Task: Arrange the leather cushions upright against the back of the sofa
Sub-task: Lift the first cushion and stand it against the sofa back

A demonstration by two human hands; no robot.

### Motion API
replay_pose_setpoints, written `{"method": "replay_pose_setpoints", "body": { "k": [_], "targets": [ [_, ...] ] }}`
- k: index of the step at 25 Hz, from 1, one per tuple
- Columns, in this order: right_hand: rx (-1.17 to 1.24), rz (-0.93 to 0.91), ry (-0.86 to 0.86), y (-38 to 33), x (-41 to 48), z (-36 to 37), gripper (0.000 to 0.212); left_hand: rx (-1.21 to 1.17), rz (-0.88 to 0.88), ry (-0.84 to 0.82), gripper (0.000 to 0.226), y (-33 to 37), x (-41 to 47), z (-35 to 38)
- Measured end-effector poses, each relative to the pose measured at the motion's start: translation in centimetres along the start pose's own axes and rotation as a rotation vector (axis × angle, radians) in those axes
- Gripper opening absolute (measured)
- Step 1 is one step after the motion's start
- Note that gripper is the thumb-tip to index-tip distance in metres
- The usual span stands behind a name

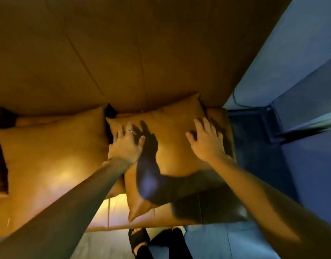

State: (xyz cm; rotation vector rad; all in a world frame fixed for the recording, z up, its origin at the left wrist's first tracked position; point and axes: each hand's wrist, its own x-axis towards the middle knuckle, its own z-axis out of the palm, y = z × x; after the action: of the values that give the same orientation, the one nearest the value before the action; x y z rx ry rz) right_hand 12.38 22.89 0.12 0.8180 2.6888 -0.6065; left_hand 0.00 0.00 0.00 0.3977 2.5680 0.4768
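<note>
We press both hands, left hand (127, 144) and right hand (205, 141), fingers spread, flat on the cushion (170, 146) at the sofa's (97, 214) right end, probably seating it upright against the back.

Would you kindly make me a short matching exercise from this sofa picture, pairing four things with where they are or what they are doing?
Column one:
1. left hand
2. right hand
3. left cushion
4. ring

Column two:
A. on a finger of the left hand
B. stands untouched, to the left of the hands
C. spread flat near the right edge of the right cushion
D. pressed on the right cushion's left part

Pairs: 1-D, 2-C, 3-B, 4-A
</note>
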Motion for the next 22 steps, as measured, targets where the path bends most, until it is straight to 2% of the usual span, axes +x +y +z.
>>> {"method": "replay_pose_setpoints", "body": {
  "k": [4, 6, 8, 10, 14, 16, 18, 20, 22],
  "targets": [
    [0.285, 0.205, -0.109, 2.5, 3.8, 2.1, 0.060, -0.416, -0.445, -0.054, 0.087, -1.8, 3.5, 3.8],
    [0.508, 0.272, -0.085, 3.2, 4.8, 2.9, 0.062, -0.661, -0.585, -0.002, 0.100, -2.6, 3.9, 5.3],
    [0.713, 0.370, -0.107, 3.7, 5.8, 2.8, 0.084, -0.888, -0.665, 0.065, 0.110, -3.1, 4.0, 5.9],
    [0.839, 0.451, -0.150, 4.0, 6.6, 2.7, 0.103, -1.017, -0.719, 0.103, 0.115, -3.1, 3.7, 6.1],
    [0.966, 0.468, -0.123, 4.3, 6.4, 1.6, 0.111, -1.035, -0.663, 0.217, 0.124, -1.5, 2.7, 5.8],
    [1.055, 0.457, -0.068, 4.5, 5.6, -0.5, 0.103, -1.053, -0.577, 0.269, 0.120, -0.2, 2.4, 4.4],
    [1.169, 0.434, -0.027, 5.1, 5.2, -2.9, 0.095, -1.055, -0.487, 0.317, 0.112, 1.6, 2.5, 2.8],
    [1.253, 0.390, 0.007, 5.5, 4.9, -6.0, 0.099, -1.060, -0.393, 0.356, 0.095, 4.0, 2.9, 1.1],
    [1.313, 0.330, 0.071, 6.1, 5.3, -8.9, 0.092, -1.076, -0.299, 0.376, 0.087, 6.6, 3.6, -0.7]
  ]
}}
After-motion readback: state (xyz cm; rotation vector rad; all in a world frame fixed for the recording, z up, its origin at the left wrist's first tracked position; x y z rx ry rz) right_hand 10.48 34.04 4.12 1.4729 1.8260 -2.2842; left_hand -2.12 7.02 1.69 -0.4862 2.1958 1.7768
